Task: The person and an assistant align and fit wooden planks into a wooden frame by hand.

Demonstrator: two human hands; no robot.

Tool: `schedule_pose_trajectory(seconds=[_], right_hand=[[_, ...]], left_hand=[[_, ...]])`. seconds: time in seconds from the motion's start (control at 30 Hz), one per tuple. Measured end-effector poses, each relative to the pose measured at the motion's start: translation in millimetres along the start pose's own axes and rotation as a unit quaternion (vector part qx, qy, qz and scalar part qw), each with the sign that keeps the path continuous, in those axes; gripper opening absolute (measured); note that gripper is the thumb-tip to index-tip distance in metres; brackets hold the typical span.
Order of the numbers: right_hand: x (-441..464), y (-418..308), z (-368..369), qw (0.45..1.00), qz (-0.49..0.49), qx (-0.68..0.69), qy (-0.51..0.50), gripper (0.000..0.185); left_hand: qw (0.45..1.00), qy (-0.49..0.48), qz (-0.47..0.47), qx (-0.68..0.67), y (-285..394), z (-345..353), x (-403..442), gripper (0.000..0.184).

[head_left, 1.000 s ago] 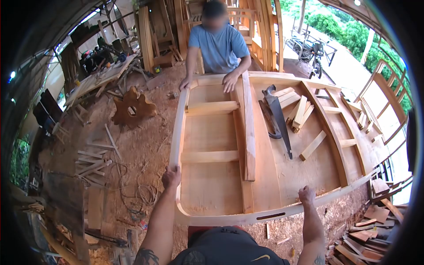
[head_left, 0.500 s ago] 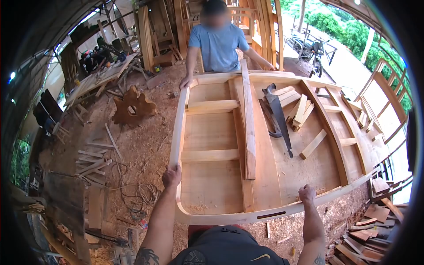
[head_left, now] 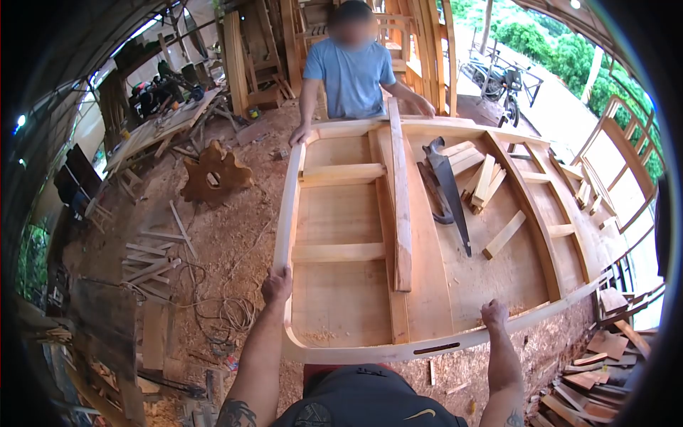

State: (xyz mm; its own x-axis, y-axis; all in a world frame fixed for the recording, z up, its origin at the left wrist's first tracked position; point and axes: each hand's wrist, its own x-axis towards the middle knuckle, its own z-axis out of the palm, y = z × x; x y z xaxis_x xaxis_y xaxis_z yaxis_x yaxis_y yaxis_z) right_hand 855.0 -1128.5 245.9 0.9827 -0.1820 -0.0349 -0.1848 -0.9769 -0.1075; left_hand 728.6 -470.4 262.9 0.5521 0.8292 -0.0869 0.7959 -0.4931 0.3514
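My left hand (head_left: 277, 285) is closed around the left rail of a large wooden frame (head_left: 284, 213). Near the frame's front edge, my right hand (head_left: 494, 313) has its fingers curled; whatever they hold is too small to make out. A loose long board (head_left: 400, 206) lies lengthwise over the frame's inner divider, its near end short of the front rail. To its right, a handsaw (head_left: 451, 192) rests on the panel beside a second dark tool (head_left: 434, 193) and several short wood blocks (head_left: 486, 181).
Across the frame stands a person in a blue shirt (head_left: 350, 78), one hand on its far left corner. Wood scraps (head_left: 153, 263) and a cable (head_left: 231, 312) lie on the floor at left. Offcuts (head_left: 590, 377) are piled at lower right. A slab (head_left: 215, 173) sits beyond.
The other person's hand has left the long board's far end and moved right, out over the far edge. That board has shifted slightly. My hands have stayed in place.
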Motion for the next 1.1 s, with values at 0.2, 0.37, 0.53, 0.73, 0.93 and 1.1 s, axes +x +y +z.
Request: schedule_pose_trajectory(seconds=[0.2, 0.37, 0.53, 0.73, 0.93, 1.1], right_hand=[[4, 7, 9, 1.0, -0.01, 0.008, 0.012, 0.031], [0, 0, -1, 1.0, -0.003, -0.004, -0.012, 0.032], [0, 3, 2, 1.0, -0.01, -0.008, -0.001, 0.032], [-1, 1, 0, 1.0, -0.008, -0.003, -0.003, 0.032], [-4, 0, -5, 1.0, -0.005, -0.006, -0.008, 0.032], [-2, -1, -5, 1.0, -0.013, -0.005, -0.003, 0.032]], left_hand=[[1.0, -0.003, -0.01, 0.0, 4, -4, -3, 0.065], [1.0, 0.004, 0.002, -0.016, 1, -2, -3, 0.065], [1.0, 0.005, 0.001, -0.018, 0, 0, -1, 0.064], [1.0, 0.005, -0.003, -0.006, -1, 2, 1, 0.064], [1.0, -0.002, 0.006, -0.002, -2, 1, -2, 0.064], [1.0, -0.002, 0.008, 0.001, -1, -1, -2, 0.065]])
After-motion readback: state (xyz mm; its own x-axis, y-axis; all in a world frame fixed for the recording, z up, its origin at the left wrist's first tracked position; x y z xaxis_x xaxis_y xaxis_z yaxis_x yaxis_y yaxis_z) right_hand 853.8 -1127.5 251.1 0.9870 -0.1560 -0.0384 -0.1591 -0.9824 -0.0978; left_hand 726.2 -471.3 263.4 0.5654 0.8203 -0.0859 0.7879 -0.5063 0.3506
